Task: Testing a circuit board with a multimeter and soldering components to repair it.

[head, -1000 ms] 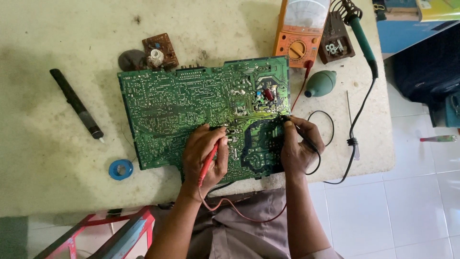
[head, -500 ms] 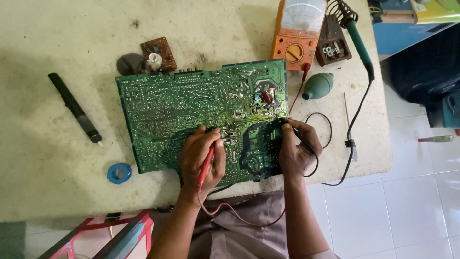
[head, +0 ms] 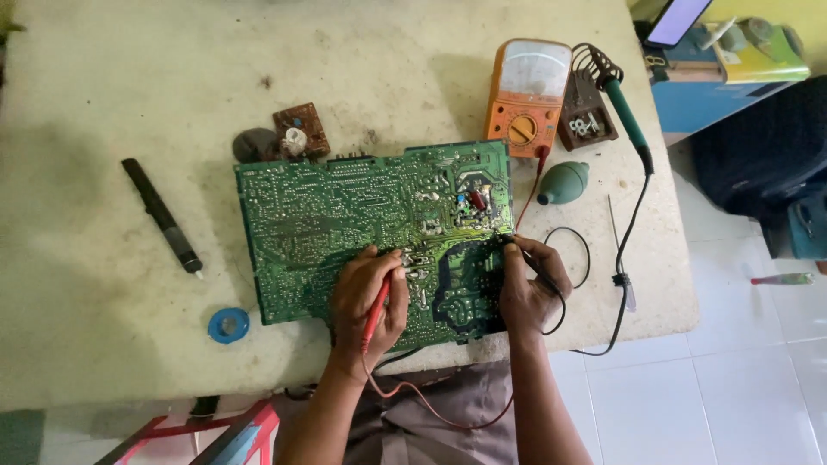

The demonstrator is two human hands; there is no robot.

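Observation:
A large green circuit board (head: 345,224) lies solder side up on a worn pale table (head: 129,86). My left hand (head: 366,301) grips a red test probe (head: 376,312), its tip touching the board near the middle of the lower half. My right hand (head: 530,284) holds a black test probe (head: 527,260) against the board's right edge. Red and black leads run from the probes toward an orange analogue multimeter (head: 527,96) at the back right.
A green-handled soldering iron (head: 627,112) rests on a dark stand (head: 586,116). A green rubber blower bulb (head: 564,182) lies beside the board. A black pen-like tool (head: 162,215), a blue tape roll (head: 228,325) and a small brown circuit board (head: 301,129) sit to the left.
Both hands stay on the board with the probes; the view has shifted slightly. The probe tips have barely moved.

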